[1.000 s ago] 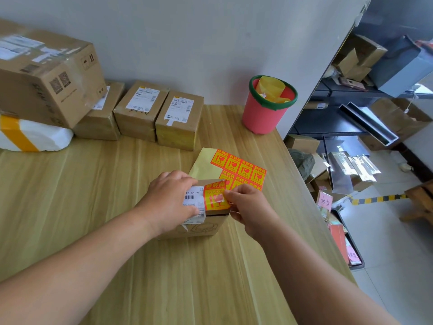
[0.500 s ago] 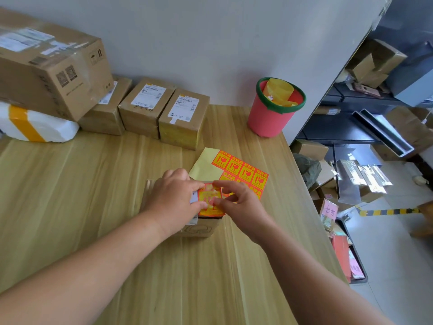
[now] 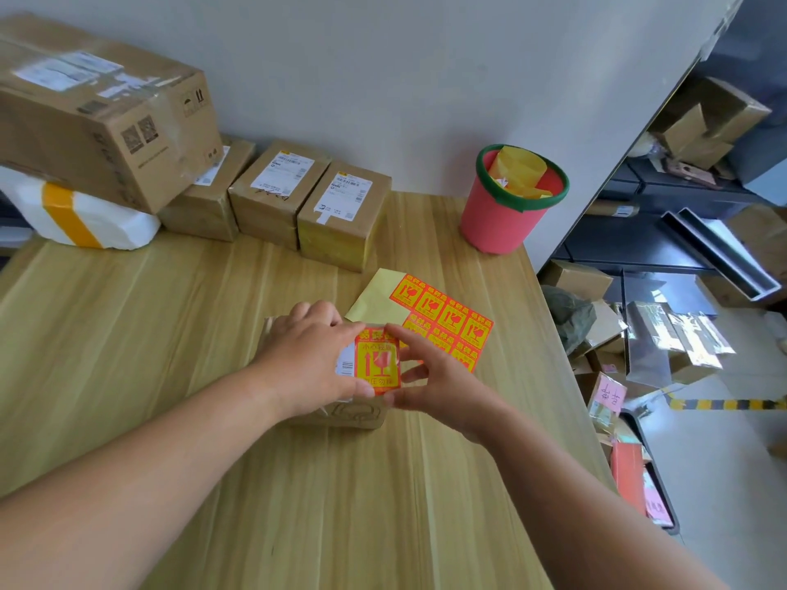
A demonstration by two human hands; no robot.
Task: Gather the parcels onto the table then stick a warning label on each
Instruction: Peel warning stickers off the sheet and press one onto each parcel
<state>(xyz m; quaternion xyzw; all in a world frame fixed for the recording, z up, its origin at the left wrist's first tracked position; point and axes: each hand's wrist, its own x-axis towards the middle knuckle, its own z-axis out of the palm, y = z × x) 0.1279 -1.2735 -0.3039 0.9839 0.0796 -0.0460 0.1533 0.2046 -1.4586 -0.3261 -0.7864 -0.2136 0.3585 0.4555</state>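
A small brown parcel [image 3: 353, 415] lies on the wooden table [image 3: 170, 334] in front of me. An orange and yellow warning label [image 3: 379, 361] lies flat on its top, beside a white shipping label. My left hand [image 3: 315, 355] rests on the parcel's top and holds it. My right hand [image 3: 430, 376] has its fingers spread around the label's right edge, thumb at the lower corner. Just behind the parcel lies the sheet of warning labels [image 3: 443, 317] on yellow backing.
Three small brown parcels [image 3: 277, 193] line the wall at the back. A large carton [image 3: 98, 108] sits on a white padded bag [image 3: 81, 219] at the back left. A red bin [image 3: 511, 202] with yellow backing scraps stands at the back right. The table's right edge drops to cluttered floor boxes [image 3: 617, 334].
The label, held lifted at the parcel's right edge a second ago, now lies flat on the top. My right fingers have opened around it.
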